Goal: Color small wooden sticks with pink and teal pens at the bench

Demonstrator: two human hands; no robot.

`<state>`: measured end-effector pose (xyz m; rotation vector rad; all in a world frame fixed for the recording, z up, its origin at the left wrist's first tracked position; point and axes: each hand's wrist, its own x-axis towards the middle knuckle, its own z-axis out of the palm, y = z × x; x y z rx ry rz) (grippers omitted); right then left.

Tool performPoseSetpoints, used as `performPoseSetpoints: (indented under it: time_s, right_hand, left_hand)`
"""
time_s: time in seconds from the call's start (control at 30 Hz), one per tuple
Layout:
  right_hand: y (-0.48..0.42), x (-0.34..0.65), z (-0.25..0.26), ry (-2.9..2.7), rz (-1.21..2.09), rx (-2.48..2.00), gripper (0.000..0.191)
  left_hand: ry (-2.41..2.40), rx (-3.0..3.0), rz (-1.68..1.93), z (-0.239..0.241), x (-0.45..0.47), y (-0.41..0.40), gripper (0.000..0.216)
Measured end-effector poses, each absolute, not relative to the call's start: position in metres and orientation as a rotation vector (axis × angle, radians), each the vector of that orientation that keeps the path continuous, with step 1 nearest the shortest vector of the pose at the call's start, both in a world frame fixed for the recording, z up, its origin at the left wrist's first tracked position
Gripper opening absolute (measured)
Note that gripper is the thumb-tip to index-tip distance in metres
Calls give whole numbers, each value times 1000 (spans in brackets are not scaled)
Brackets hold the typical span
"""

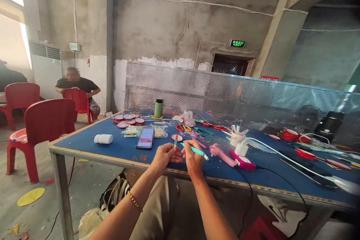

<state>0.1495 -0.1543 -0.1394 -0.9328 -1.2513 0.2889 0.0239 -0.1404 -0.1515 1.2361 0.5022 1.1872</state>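
Note:
My left hand point(166, 156) pinches a small green strip point(176, 143) upright between thumb and fingers. In my right hand point(194, 162) is a teal marker pen point(197, 151), its tip pointing left toward the strip. Just behind the fingers lies a round white disc with a red rim point(176, 137). A white-and-green pen point(206, 157) rests on the table beside my right hand. Scissors with orange and yellow handles point(183, 128) lie farther back, near colourful scraps point(194, 134).
On the blue table point(81, 141) are a white bottle point(103, 139), a phone point(145, 137), stacked red-rimmed discs point(129, 119), a green flask point(158, 108), a pen cup point(237, 138) and a pink glue gun point(225, 155). A white cable point(277, 151) crosses the right side. A perforated metal panel point(180, 90) stands behind.

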Motion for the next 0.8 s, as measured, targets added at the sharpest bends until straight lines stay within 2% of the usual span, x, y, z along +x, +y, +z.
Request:
performPoseSetpoints:
  time_s: [0.27,0.43,0.57,0.7,0.8]
  right_hand:
    - [-172,221,-97,-1180,238,-928,40]
    - [-189,274,-63,-1523,183,-1167,39]
    - [-209,281,-47,-1720,401,-1255,68]
    - [-218,273,-43,-1688,615,-1196,52]
    - [-209,268,-46,-1649,648,-1275,61]
  left_hand:
    - [588,1305,1177,-154,25,-140,53]
    - [664,1436,1115,-152,26,-141,48]
    - [684,1493,1158,-151,25,-141,38]
    - [712,1457,1160,-152,25,-140,30]
    - [718,1436,1135,-153,24,-139,23]
